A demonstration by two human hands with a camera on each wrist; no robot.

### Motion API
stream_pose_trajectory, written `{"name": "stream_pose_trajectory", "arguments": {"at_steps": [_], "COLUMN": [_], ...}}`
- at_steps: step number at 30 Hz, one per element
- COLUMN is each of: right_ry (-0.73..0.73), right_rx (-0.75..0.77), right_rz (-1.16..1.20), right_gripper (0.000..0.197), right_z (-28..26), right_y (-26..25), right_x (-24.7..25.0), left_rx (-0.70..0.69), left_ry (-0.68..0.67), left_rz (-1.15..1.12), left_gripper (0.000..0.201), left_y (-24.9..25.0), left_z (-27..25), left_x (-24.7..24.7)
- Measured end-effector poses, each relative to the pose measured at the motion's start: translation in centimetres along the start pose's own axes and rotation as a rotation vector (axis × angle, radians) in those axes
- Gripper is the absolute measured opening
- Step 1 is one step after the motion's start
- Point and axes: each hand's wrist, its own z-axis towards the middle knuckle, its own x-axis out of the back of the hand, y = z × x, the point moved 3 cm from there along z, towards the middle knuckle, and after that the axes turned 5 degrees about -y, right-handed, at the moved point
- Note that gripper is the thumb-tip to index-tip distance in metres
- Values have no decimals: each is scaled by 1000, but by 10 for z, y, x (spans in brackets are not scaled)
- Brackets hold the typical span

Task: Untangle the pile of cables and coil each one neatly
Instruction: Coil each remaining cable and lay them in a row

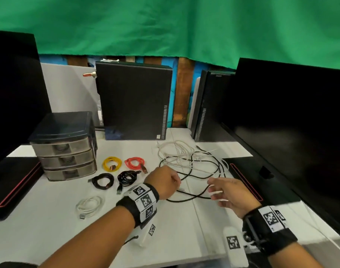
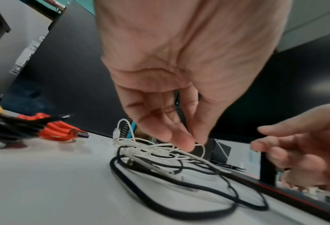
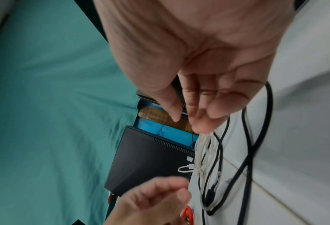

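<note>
The remaining tangle (image 1: 190, 161), a black cable (image 1: 192, 198) looped through thin white cables (image 1: 176, 149), is seen on the white table (image 1: 175, 229) in front of the computer towers, well apart from the five coils already laid out to its left. If one strand is pulled hard while the loops are crossed, the knot is likely to be tightened rather than freed, since the white strands are threaded under and over the black one. The finished orange coil (image 1: 134, 163) and yellow coil (image 1: 112, 163) could also be dragged or undone if the pile is swept sideways. The left hand (image 1: 163, 181) is held low over the near edge of the tangle, fingers bent downward and loosely gathered, with nothing clearly pinched. The right hand (image 1: 230, 193) is held just beside it, fingers relaxed and spread, a white strand lying across them without being gripped.
</note>
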Motion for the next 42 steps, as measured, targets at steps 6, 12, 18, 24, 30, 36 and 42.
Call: {"name": "stream_pose_trajectory", "arguments": {"at_steps": [6, 12, 18, 24, 30, 36, 42], "right_ry": [-7, 63, -202, -241, 196, 125, 138], "right_rx": [-9, 184, 579, 579, 869, 1045, 1076], "right_rz": [-23, -143, -332, -217, -455, -659, -1322], "right_gripper": [27, 14, 40, 15, 5, 15, 16], "right_z": [7, 4, -18, -29, -9, -16, -1], "right_y": [8, 0, -23, -36, -54, -79, -219], "right_x": [-7, -17, -51, -60, -14, -38, -57], "left_rx": [21, -25, -292, -338, -162, -153, -173], "left_ry": [-149, -11, 179, 401, 497, 180, 339], "left_rz": [516, 382, -427, -641, -510, -349, -597], "left_gripper": [31, 21, 10, 11, 12, 24, 20], "left_y": [2, 23, 83, 81, 29, 14, 26], "left_z": [41, 39, -30, -77, -95, -83, -63], "left_x": [-28, -13, 38, 85, 117, 90, 106]}}
